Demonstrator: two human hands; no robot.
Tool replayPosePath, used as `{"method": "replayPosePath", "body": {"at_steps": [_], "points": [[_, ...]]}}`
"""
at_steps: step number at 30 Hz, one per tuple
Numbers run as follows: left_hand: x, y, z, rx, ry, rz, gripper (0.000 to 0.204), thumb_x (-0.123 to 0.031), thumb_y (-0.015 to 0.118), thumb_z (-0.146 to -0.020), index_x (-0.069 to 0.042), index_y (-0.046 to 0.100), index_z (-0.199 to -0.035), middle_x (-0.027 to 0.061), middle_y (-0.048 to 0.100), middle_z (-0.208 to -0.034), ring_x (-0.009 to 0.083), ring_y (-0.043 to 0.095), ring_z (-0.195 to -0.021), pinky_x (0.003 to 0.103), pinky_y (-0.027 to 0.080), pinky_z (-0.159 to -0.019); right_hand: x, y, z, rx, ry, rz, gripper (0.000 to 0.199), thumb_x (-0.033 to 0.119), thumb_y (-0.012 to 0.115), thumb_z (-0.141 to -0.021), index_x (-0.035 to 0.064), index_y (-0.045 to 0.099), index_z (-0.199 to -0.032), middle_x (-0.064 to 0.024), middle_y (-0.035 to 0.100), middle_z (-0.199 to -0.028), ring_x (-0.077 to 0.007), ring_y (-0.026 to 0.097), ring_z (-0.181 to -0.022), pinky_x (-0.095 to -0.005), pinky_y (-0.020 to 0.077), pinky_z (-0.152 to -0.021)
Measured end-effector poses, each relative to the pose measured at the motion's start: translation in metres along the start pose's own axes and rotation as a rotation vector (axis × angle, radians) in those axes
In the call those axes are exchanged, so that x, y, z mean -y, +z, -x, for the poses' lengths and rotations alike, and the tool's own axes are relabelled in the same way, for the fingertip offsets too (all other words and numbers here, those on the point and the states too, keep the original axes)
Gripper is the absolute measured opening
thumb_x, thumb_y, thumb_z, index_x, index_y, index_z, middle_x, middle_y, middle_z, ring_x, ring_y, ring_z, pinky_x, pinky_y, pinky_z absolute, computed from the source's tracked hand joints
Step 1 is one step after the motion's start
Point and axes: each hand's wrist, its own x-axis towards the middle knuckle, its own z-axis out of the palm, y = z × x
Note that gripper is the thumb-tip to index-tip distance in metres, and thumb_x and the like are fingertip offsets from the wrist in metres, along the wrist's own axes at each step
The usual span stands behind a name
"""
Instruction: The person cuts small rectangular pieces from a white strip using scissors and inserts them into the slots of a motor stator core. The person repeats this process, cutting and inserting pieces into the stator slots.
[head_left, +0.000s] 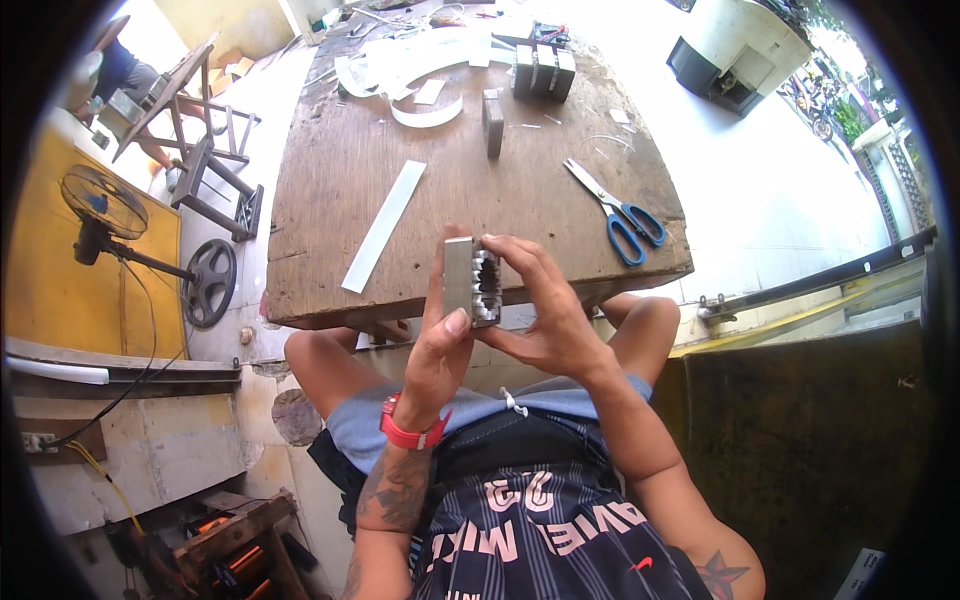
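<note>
Both my hands hold a small grey metal block [460, 280] with a toothed, jagged opening on its right face, just above the near edge of the wooden table [330, 180]. My left hand [437, 350] grips the block from below and behind, thumb pressed on its lower front. My right hand [545, 310] wraps around its right side, with fingertips over the top of the toothed opening. A red band sits on my left wrist.
On the table lie a long white strip [384, 225], blue-handled scissors [618, 213], a single grey block [493, 122], a group of similar grey blocks [543, 70] and curled white strips [400, 70]. A fan [103, 205] and metal stools [205, 150] stand at the left.
</note>
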Motion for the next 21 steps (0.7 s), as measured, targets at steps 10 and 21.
{"method": "replayPosePath", "body": {"at_steps": [10, 21], "points": [[-0.024, -0.031, -0.057, -0.015, -0.233, -0.041, 0.048, -0.016, 0.049, -0.114, 0.003, 0.036, -0.156, 0.0174, 0.063, -0.137, 0.0258, 0.064, -0.13, 0.042, 0.055, -0.109, -0.033, -0.029, -0.033, -0.156, -0.139, 0.257, 0.088, 0.011, 0.092, -0.067, 0.011, 0.054, -0.147, -0.014, 0.056, -0.142, -0.0341, 0.052, -0.133, -0.0449, 0.0447, -0.113], [-0.074, -0.019, -0.224, -0.103, 0.091, -0.394, 0.05, -0.015, 0.068, -0.105, 0.002, 0.052, -0.149, 0.0178, 0.073, -0.124, 0.0218, 0.073, -0.107, 0.035, 0.061, -0.097, -0.086, -0.074, -0.024, 0.062, 0.384, 0.686, 0.077, 0.052, 0.072, -0.097, 0.0062, 0.05, -0.154, -0.0201, 0.05, -0.151, -0.0384, 0.044, -0.142, -0.0503, 0.0371, -0.121]]}}
